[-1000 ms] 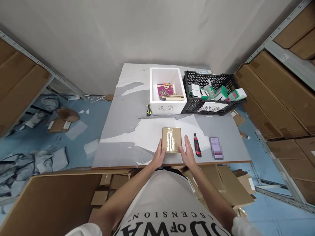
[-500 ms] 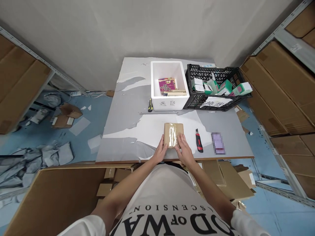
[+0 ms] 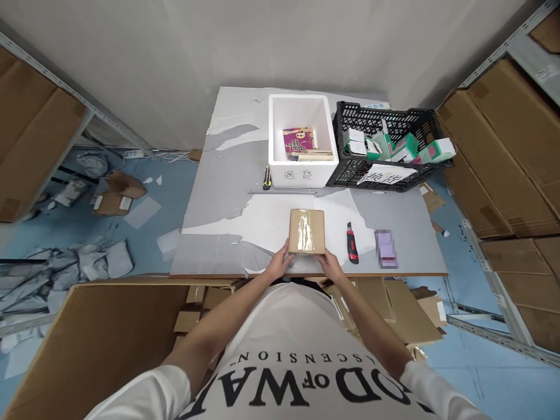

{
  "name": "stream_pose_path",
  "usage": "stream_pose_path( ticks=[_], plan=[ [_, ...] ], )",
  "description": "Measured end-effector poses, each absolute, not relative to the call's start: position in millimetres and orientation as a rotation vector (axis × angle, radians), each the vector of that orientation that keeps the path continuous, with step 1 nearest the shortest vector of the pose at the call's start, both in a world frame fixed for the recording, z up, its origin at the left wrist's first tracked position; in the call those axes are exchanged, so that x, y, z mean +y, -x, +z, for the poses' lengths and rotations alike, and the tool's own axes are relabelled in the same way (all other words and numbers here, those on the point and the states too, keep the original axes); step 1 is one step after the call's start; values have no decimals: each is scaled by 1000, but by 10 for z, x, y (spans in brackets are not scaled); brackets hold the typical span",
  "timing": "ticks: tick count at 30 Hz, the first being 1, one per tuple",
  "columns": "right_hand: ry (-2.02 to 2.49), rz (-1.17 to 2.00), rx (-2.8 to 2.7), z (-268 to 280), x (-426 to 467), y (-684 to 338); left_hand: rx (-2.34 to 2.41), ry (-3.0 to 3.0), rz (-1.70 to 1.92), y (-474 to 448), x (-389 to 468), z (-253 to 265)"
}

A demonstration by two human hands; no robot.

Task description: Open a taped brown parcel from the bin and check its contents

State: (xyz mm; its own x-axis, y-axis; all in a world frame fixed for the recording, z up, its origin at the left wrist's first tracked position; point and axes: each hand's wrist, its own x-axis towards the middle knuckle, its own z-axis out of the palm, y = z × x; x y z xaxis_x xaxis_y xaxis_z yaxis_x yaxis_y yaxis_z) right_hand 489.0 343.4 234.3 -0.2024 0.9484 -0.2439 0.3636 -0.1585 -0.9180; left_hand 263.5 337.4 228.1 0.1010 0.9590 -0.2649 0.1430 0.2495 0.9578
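Observation:
A small cardboard box (image 3: 314,232) with shiny clear tape down its middle is at the front of the table. My left hand (image 3: 279,263) grips its near left corner, fingers partly hidden by the box. At the near right corner, my right hand (image 3: 331,265) has hold of it too, with its fingertips under or behind the edge. To the right lies a red and black utility knife (image 3: 352,245), and beyond that a blurred purple item (image 3: 385,249). Whether the box rests on the table or is slightly raised, I cannot tell.
Behind the box stand a white foam box (image 3: 303,174) holding a purple packet and a black crate (image 3: 343,175) with green and white cartons. A yellow and black cutter (image 3: 266,178) lies beside the foam box. Below the table's left front is a large open carton (image 3: 118,332).
Both hands have slid from the sides and top of the box to its near lower corners. The box's taped top now faces me more fully. The view has shifted slightly.

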Motion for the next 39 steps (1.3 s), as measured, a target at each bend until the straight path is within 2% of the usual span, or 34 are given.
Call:
stream_pose_path(
  ticks=[12, 22, 32, 39],
  plan=[
    [1785, 1005, -1970, 3121, 4093, -4846, 1704, -1565, 570, -2509, 3932, 2958],
    [1879, 1328, -1781, 2741, 4434, -4760, 1760, -1371, 400, -2514, 4234, 2683],
    [1928, 1409, -1520, 2521, 4356, -4756, 1637, -1189, 452, -2469, 4329, 2507],
    [1961, 1415, -1308, 2520, 4154, -4809, 1704, -1323, 387, -2418, 4371, 2524]
  ],
)
